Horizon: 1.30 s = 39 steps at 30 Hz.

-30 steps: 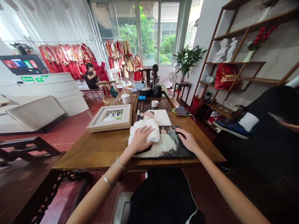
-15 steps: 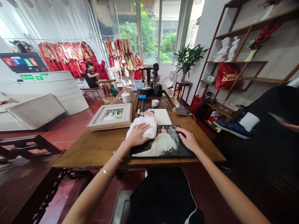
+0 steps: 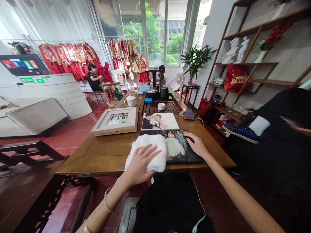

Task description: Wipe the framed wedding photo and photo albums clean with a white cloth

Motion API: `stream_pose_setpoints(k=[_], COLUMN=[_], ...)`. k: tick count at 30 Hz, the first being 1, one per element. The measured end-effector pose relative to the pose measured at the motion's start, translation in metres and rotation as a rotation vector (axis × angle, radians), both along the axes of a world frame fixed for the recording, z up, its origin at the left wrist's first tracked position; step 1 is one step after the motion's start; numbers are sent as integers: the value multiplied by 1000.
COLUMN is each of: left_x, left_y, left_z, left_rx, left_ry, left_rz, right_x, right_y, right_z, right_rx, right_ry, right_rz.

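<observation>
My left hand (image 3: 143,160) lies flat with fingers spread on a folded white towel (image 3: 155,149). The towel covers the left part of a dark wedding photo panel (image 3: 181,152), which lies at the near edge of the wooden table (image 3: 97,158). Resting on the panel's right side, my right hand (image 3: 196,145) has its fingers stretched out and a ring on one of them. Just beyond the panel is a second, white-backed photo print (image 3: 167,120) of a couple. To its left lies a light wood picture frame (image 3: 116,120) with a small photo in it.
Farther along the table stand a lidded white cup (image 3: 131,101), a small white teacup (image 3: 161,106) and a black kettle (image 3: 164,93). A phone on a cable (image 3: 190,114) lies at the right edge. A person in black (image 3: 274,129) sits close on the right.
My left hand has slid the towel toward me and a little left, down to the panel's near edge. The couple print beyond is now uncovered. My right hand has barely moved.
</observation>
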<state>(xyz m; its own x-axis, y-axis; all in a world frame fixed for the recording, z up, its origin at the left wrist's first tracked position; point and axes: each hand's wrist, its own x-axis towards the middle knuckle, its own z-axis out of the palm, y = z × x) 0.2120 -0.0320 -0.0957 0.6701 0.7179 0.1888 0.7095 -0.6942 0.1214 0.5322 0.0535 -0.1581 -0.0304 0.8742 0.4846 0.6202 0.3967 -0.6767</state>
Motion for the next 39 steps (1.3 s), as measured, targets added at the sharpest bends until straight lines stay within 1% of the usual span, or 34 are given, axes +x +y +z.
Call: stream_pose_setpoints(k=[2, 5, 9, 13, 15, 18, 20, 23, 26, 29, 33, 39], left_x=[3, 9, 15, 19, 21, 23, 24, 24, 21, 18, 15, 17], left_y=[10, 32, 71, 112, 128, 144, 148, 144, 129, 105, 65, 12], left_z=[3, 6, 4, 0, -1, -1, 0, -1, -2, -3, -3, -2], left_rx=[-10, -9, -2, 48, 52, 52, 63, 77, 80, 87, 66, 30], left_ry=[5, 17, 39, 27, 32, 37, 31, 19, -2, -25, -39, -46], left_rz=[10, 24, 25, 76, 82, 65, 72, 83, 72, 57, 24, -17], right_x=[1, 2, 3, 2, 2, 2, 2, 2, 2, 2, 1, 1], right_y=[0, 1, 2, 1, 1, 1, 1, 2, 2, 2, 1, 1], right_z=[0, -1, -3, -2, -2, -2, -2, -3, -3, -3, -2, -1], right_rx=[1, 6, 14, 5, -4, -12, -7, 2, 4, 10, 8, 14], right_ry=[3, 8, 21, 26, 24, 20, 18, 16, 7, 1, -4, 0], right_rz=[3, 8, 11, 6, 8, 15, 15, 14, 14, 10, 4, 7])
